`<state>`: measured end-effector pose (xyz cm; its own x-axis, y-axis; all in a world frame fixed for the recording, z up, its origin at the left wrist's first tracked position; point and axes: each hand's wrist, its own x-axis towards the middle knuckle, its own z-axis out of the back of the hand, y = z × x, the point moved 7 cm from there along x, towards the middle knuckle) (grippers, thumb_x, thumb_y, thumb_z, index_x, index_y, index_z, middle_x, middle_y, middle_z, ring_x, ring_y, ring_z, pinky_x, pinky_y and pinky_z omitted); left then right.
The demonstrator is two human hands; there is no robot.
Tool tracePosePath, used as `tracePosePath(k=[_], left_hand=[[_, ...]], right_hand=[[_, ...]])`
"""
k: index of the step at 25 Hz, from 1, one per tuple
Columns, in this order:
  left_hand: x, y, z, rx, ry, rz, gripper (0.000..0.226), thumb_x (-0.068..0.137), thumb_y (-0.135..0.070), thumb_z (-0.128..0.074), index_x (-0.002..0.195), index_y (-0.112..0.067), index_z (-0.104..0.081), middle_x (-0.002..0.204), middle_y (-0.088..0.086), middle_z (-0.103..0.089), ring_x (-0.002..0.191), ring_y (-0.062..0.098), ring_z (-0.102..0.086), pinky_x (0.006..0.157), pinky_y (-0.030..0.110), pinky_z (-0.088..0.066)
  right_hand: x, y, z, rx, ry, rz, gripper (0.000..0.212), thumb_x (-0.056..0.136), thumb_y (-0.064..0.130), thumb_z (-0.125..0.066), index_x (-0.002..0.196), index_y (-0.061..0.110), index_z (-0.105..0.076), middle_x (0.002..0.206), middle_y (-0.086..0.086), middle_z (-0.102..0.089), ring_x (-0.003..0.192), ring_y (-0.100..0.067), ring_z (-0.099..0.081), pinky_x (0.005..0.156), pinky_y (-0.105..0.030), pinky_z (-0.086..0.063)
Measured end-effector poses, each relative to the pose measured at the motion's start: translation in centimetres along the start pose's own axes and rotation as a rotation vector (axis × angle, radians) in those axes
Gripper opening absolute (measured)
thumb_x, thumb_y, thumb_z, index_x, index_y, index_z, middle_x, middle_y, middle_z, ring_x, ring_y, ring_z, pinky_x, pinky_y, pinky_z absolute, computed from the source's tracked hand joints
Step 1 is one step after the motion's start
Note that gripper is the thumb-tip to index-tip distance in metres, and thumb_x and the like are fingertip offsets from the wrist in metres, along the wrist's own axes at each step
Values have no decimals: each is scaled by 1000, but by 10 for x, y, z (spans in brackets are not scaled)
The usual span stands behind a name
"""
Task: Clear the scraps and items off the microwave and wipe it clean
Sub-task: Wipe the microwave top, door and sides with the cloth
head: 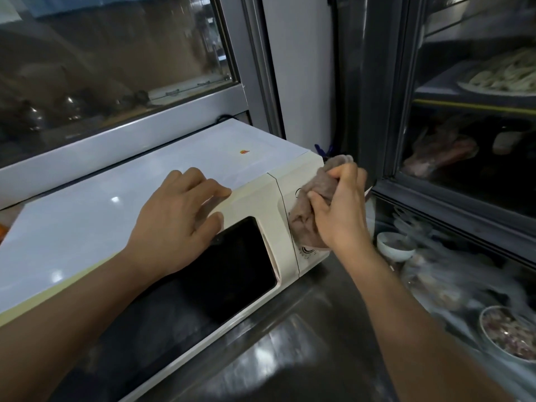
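A cream microwave [121,198] with a dark door window stands on a steel counter, its flat white top bare except for a small sticker [244,151]. My left hand [177,216] lies flat on the top front edge above the door, fingers spread. My right hand [339,210] grips a bunched grey-brown cloth [307,207] and presses it against the control panel on the microwave's right front, covering the upper dial. A lower dial [308,250] peeks out under the cloth.
A glass window [116,53] with a grey frame sits right behind the microwave. To the right stands a glass-fronted fridge [464,140] with plates and bowls of food. The steel counter [290,343] runs in front.
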<state>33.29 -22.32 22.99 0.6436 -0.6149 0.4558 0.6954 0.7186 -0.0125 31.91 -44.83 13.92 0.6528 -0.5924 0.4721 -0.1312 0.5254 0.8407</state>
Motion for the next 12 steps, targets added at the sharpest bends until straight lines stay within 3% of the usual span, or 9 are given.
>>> tracePosePath(k=[2,4,6,8,10,11,12], left_hand=[[0,0,0,-6,1,5,54,77,-43,-35,114,-18,-63,98,-1,-53,89,20,-46,69,34,-42],[-1,1,0,-6,-2,9,53,76,-44,-36,115,-18,-63,98,-2,-53,90,20,-46,70,34,-42],[0,0,1,-11,-1,7,53,76,-44,-36,114,-18,-63,97,-3,-52,89,19,-46,70,35,-41],[0,-1,1,-11,-1,9,53,76,-44,-37,115,-19,-63,96,-4,-51,90,18,-45,70,34,-39],[-1,-1,1,-12,-8,17,52,76,-44,-37,115,-20,-62,96,-6,-50,91,17,-44,70,33,-39],[-1,-1,2,-15,-12,19,52,76,-44,-37,114,-20,-62,96,-6,-50,91,17,-44,70,33,-39],[-1,-1,2,-17,-13,20,52,75,-44,-37,114,-20,-62,95,-5,-50,91,16,-44,70,34,-39]], right_hand=[[11,-20,2,67,95,-55,34,82,9,-67,93,25,-39,106,0,-49,87,-3,-50,76,2,-35],[15,-47,2,176,159,-184,21,86,8,-63,94,19,-48,102,-5,-58,91,-14,-56,79,-18,-44],[5,-72,-4,243,146,-324,19,86,-1,-56,92,16,-51,103,-12,-58,94,-21,-57,78,-25,-47],[-17,-83,-10,217,55,-400,22,83,-9,-52,89,12,-53,112,-20,-56,96,-28,-57,86,-25,-45],[-41,-65,-10,94,-94,-285,20,77,-12,-59,91,2,-58,114,-23,-53,98,-22,-52,91,-4,-34],[-52,-52,-12,64,-149,-199,19,74,-12,-63,90,-1,-59,112,-21,-52,100,-22,-51,92,-3,-33],[-62,-38,-16,66,-174,-135,18,72,-11,-65,86,-1,-60,110,-18,-51,101,-26,-53,94,-13,-39]])
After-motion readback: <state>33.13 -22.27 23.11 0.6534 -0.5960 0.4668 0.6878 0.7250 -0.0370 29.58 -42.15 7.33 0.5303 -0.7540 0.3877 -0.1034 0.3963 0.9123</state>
